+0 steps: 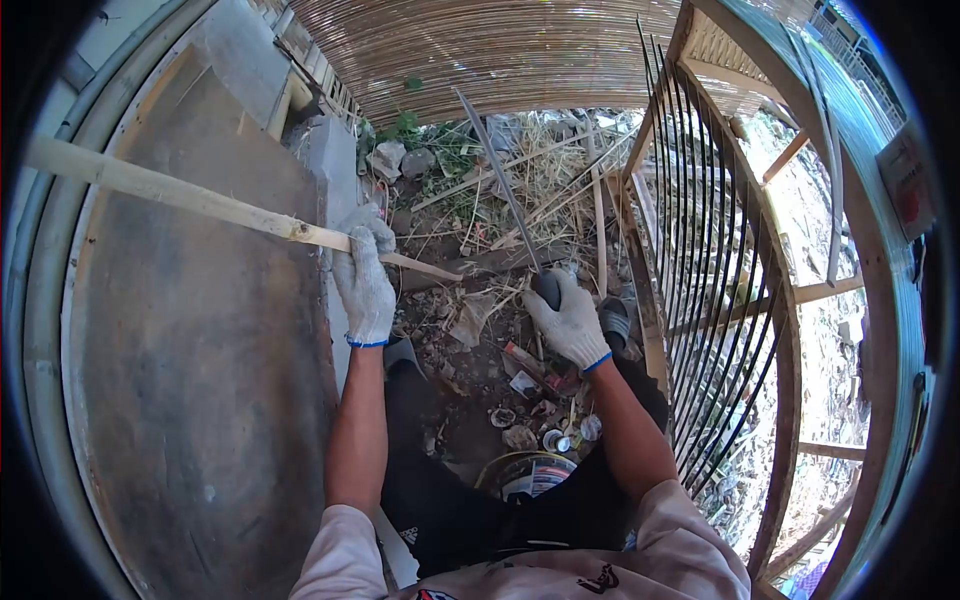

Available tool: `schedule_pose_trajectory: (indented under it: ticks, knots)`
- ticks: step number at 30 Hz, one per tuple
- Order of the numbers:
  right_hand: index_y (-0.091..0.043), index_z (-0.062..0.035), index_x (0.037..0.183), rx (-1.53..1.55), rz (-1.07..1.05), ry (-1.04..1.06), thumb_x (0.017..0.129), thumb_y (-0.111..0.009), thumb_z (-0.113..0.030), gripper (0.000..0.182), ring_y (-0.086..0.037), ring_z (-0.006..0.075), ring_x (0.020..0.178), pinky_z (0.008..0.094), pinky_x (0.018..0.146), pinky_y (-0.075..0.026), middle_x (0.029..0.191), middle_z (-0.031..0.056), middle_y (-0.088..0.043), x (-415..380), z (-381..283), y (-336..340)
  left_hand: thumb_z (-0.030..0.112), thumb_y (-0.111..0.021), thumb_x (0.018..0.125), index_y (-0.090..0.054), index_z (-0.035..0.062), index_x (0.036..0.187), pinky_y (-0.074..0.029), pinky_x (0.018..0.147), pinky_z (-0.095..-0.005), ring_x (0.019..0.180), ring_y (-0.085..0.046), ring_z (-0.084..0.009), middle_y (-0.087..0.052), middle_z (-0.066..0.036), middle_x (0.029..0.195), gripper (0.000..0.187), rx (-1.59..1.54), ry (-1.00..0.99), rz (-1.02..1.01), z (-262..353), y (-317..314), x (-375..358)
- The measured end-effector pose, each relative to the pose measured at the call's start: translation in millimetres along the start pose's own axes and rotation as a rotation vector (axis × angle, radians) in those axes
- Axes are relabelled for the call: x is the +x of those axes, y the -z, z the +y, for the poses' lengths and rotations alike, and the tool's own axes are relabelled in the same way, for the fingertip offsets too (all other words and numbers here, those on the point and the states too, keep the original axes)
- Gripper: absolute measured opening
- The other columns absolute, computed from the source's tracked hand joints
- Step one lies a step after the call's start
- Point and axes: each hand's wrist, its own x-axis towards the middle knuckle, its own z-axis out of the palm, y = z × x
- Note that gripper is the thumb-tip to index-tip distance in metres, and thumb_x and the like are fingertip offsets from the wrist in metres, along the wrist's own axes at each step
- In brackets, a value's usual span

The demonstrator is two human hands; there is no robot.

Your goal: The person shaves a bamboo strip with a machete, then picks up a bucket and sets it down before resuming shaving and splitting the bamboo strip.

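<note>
My left hand [364,275], in a white knit glove with a blue cuff, is wrapped round a long pale bamboo pole [205,202]. The pole runs from the upper left through my fist, and its thin end reaches just past it over the ground. In my right hand [568,322], also gloved, is a machete [502,185] gripped by its dark rounded handle. Its long narrow blade points up and away, apart from the pole. My fingers partly cover the handle.
A large brown board [200,350] stands on the left. Bamboo shavings [560,185] and litter cover the ground ahead. Between my legs sits a bucket [525,470]. A wooden frame with dark rods [715,250] rises on the right, and a bamboo screen [480,50] closes the back.
</note>
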Motion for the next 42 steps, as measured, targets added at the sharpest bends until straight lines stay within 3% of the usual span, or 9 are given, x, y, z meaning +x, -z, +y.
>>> schedule_pose_trajectory:
  ticks: [7, 17, 22, 26, 30, 32, 36, 38, 42]
  knots:
    - [-0.063, 0.0, 0.117, 0.134, -0.169, -0.286, 0.091, -0.068, -0.042, 0.049, -0.072, 0.0364, 0.079, 0.0436, 0.075, -0.055, 0.086, 0.0208, -0.072, 24.4, -6.9, -11.1, 0.021, -0.043, 0.108, -0.057, 0.0005, 0.112, -0.044, 0.082, -0.0313, 0.082, -0.048, -0.0124, -0.055, -0.002, 0.09, 0.025, -0.108, 0.038, 0.168, -56.4, -22.1, -12.6]
    - [-0.058, -0.003, 0.119, 0.093, -0.223, -0.079, 0.089, -0.069, -0.035, 0.045, -0.07, 0.0432, 0.087, 0.0472, 0.079, -0.055, 0.087, 0.0237, -0.07, 23.1, 12.4, -66.2, 0.028, -0.046, 0.108, -0.054, 0.0003, 0.131, -0.046, 0.089, -0.0367, 0.096, -0.056, -0.018, -0.059, -0.008, 0.109, 0.037, 0.098, 0.084, 0.095, -70.4, -28.5, -10.3]
    - [-0.055, -0.0044, 0.124, -0.045, -0.244, 0.007, 0.09, -0.07, -0.038, 0.049, -0.069, 0.0431, 0.084, 0.0491, 0.077, -0.054, 0.086, 0.0219, -0.07, 23.5, 11.6, -82.3, 0.041, -0.048, 0.107, -0.04, -0.0027, 0.144, -0.048, 0.089, -0.0358, 0.094, -0.058, -0.0192, -0.06, -0.012, 0.11, 0.058, 0.103, -0.054, 0.488, -56.4, -20.0, -7.7]
    - [-0.055, -0.0041, 0.127, -0.033, -0.414, -0.061, 0.091, -0.07, -0.044, 0.057, -0.07, 0.0416, 0.083, 0.0483, 0.076, -0.055, 0.087, 0.0215, -0.071, 14.5, -3.0, -91.9, 0.052, -0.041, 0.107, -0.049, -0.0011, 0.122, -0.046, 0.083, -0.0354, 0.089, -0.056, -0.0185, -0.057, -0.013, 0.103, 0.055, -0.041, -0.034, 0.26, -77.4, 7.9, -11.1]
    - [-0.055, -0.0041, 0.131, -0.049, -0.449, -0.05, 0.091, -0.069, -0.046, 0.06, -0.071, 0.0396, 0.082, 0.0468, 0.076, -0.055, 0.088, 0.0199, -0.072, 9.2, -4.6, -98.8, 0.045, -0.047, 0.107, -0.052, 0.0004, 0.129, -0.051, 0.082, -0.0355, 0.088, -0.062, -0.0218, -0.063, -0.013, 0.095, 0.05, 0.075, -0.073, 0.444, -85.7, 0.6, -26.9]
    - [-0.053, -0.0045, 0.136, -0.009, -0.475, -0.068, 0.091, -0.069, -0.045, 0.063, -0.071, 0.0379, 0.083, 0.046, 0.076, -0.055, 0.087, 0.0179, -0.072, 14.8, -5.8, -94.7, 0.052, -0.039, 0.107, -0.051, 0.0012, 0.106, -0.046, 0.085, -0.0388, 0.095, -0.055, -0.0227, -0.055, -0.012, 0.102, 0.052, 0.054, -0.023, 0.4, -80.9, 0.2, -24.2]
    - [-0.059, -0.0018, 0.122, 0.015, -0.459, -0.133, 0.09, -0.072, -0.042, 0.054, -0.072, 0.038, 0.084, 0.0439, 0.076, -0.056, 0.089, 0.0205, -0.071, 22.3, -11.5, -90.1, 0.038, -0.052, 0.106, -0.058, 0.0005, 0.112, -0.051, 0.09, -0.0354, 0.097, -0.063, -0.023, -0.063, -0.011, 0.104, 0.038, 0.193, 0.084, 0.441, -94.6, 14.4, -26.7]
    - [-0.059, -0.0018, 0.123, 0.05, -0.452, -0.141, 0.09, -0.072, -0.04, 0.052, -0.072, 0.038, 0.083, 0.0439, 0.075, -0.056, 0.087, 0.0205, -0.071, 25.8, -11.0, -92.9, 0.037, -0.054, 0.105, -0.058, 0.0009, 0.11, -0.05, 0.091, -0.0372, 0.101, -0.062, -0.0245, -0.063, -0.011, 0.105, 0.037, 0.073, 0.074, 0.27, -83.6, 6.2, -12.2]
    - [-0.058, -0.0046, 0.111, 0.027, -0.415, -0.007, 0.089, -0.071, -0.032, 0.037, -0.07, 0.0385, 0.079, 0.0466, 0.072, -0.053, 0.08, 0.017, -0.069, 26.1, -7.1, -108.5, 0.045, -0.047, 0.105, -0.054, 0.0059, 0.094, -0.044, 0.075, -0.0362, 0.081, -0.052, -0.0224, -0.052, -0.007, 0.089, 0.041, -0.352, 0.147, 0.43, -68.9, -10.7, -2.5]
